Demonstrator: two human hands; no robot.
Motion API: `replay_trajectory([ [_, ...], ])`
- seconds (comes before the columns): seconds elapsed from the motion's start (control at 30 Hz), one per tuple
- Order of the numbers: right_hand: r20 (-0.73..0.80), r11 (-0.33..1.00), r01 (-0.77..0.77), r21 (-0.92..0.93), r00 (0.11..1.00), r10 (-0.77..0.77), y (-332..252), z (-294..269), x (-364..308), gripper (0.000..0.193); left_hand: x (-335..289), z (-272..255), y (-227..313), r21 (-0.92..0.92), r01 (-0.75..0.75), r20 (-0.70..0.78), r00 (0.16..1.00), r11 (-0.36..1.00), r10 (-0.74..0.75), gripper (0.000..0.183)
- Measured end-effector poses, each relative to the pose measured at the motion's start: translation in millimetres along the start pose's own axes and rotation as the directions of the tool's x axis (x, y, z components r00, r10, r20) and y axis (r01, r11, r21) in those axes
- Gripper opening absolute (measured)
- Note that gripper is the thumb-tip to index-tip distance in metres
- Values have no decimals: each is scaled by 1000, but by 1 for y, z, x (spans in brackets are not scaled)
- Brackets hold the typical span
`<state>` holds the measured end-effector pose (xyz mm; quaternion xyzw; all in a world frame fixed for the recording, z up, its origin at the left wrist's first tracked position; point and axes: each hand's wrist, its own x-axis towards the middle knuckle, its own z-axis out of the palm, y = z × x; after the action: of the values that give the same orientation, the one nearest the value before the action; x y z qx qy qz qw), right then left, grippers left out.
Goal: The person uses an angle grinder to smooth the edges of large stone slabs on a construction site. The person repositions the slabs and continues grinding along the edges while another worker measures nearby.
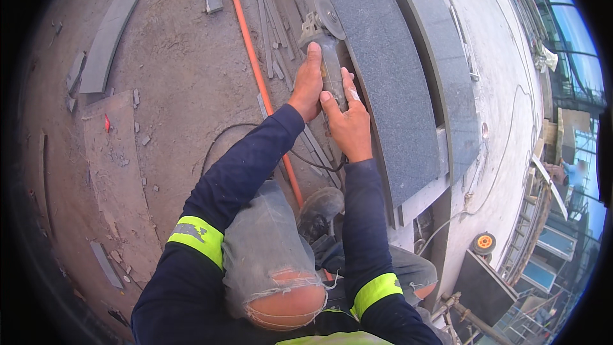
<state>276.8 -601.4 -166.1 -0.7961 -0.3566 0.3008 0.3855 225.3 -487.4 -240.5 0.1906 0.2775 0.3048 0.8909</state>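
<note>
An angle grinder (331,70) with a dusty grey body is held between both my hands, its round disc (329,19) against the near edge of a dark grey stone slab (389,83). My left hand (309,86) wraps the grinder's left side close behind the head, thumb along the top. Further back, my right hand (348,118) grips the body from the right. A black cord (227,129) loops out behind the tool past my left forearm. Haze hangs around the disc and blurs the slab edge there. Whether the disc is spinning I cannot tell.
Beyond a gap lies a second slab (440,57). An orange pipe (252,57) runs along the ground to the left, among narrow stone offcuts (271,25). Stone pieces (112,45) lie farther left. At lower right are an orange-hubbed wheel (484,243) and a dark panel (482,287).
</note>
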Motion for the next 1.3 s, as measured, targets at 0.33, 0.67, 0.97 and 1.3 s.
replay_trajectory([
  [0.33, -13, 1000, -6, 10, 1000, 6, -5, 0, 12, 78, 20, -2, 0, 100, -54, -94, 994, 993, 64, 78],
  [0.67, -36, 999, -42, -6, 998, 41, 3, 1, 18, 76, 21, 3, 2, 88, -20, -102, 994, 996, 29, 76],
  [0.97, -52, 1000, 18, -20, 998, -19, 10, 1, 8, 77, 16, -6, -5, 67, -12, -36, 999, 998, 14, 77],
  [1.3, -26, 993, 52, -108, 998, -55, 9, -2, -4, 80, -10, 8, 4, 67, -1, -39, 999, 998, 4, 73],
])
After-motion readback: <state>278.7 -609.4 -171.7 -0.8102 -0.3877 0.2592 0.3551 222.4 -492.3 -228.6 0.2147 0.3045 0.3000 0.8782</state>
